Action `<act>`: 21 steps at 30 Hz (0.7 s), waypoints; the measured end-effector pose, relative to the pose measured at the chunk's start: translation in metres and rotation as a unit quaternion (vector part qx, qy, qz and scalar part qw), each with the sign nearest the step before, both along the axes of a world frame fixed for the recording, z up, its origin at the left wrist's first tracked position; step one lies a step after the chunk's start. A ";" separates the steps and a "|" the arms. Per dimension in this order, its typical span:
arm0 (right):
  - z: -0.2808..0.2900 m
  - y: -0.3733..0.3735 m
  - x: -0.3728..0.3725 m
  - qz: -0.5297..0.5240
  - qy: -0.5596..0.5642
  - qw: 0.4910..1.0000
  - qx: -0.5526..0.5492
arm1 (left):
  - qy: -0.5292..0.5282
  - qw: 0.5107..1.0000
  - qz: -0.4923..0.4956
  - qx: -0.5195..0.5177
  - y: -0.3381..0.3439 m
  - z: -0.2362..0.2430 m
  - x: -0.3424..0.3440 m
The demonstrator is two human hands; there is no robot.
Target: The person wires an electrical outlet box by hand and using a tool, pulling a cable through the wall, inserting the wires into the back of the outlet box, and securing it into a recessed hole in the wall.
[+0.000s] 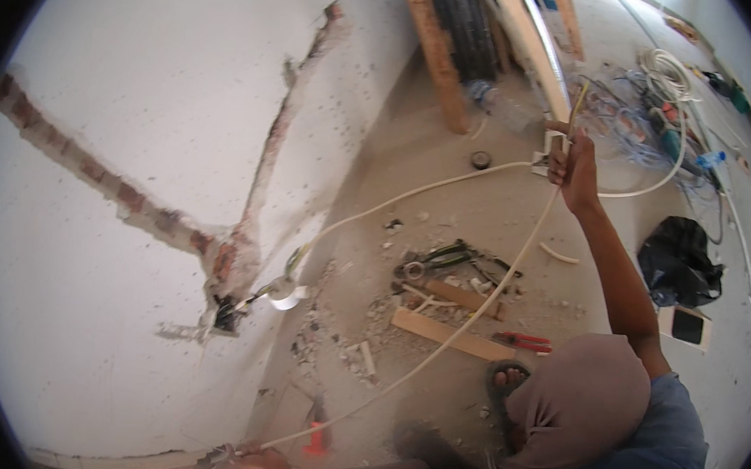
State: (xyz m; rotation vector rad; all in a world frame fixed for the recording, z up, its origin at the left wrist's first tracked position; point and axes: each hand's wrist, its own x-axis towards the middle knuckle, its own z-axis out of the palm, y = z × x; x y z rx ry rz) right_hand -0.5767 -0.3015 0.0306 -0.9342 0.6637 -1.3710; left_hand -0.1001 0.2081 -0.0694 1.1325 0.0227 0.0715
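Observation:
Neither my left hand nor my right hand is clearly visible. A co-worker in a head covering crouches at lower right, their raised hand gripping pale cable beside a white fitting. One cable runs to the chased white wall, where wires and a white roll hang by a dark box in the cut channel. Another cable slants down to blurred skin at the bottom edge, near the co-worker's legs; I cannot make out what body part that is.
Red-handled pliers, planks, dark tools and rubble lie on the dusty floor. A black bag, coiled cable and tangled plastic are on the right. Wooden posts stand at the back.

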 end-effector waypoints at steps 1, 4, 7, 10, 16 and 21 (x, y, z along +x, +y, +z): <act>-0.002 0.002 0.006 -0.004 0.022 1.000 -0.002 | -0.027 0.999 0.029 -0.003 0.006 0.018 0.001; -0.014 -0.004 0.018 -0.015 0.043 0.999 0.016 | -0.134 0.983 0.123 -0.021 0.023 0.083 0.013; -0.040 -0.023 0.018 0.004 -0.066 0.994 0.086 | -0.231 0.956 0.180 -0.003 0.045 0.159 0.035; -0.087 -0.035 0.015 0.019 -0.171 0.976 0.131 | -0.272 0.894 0.207 0.290 0.067 0.245 0.060; -0.160 -0.015 0.009 -0.047 -0.233 0.950 0.204 | -0.341 0.780 0.153 0.502 0.036 0.291 0.045; -0.172 0.030 0.028 -0.066 -0.040 0.976 0.201 | -0.354 0.923 0.033 0.146 -0.003 0.267 0.041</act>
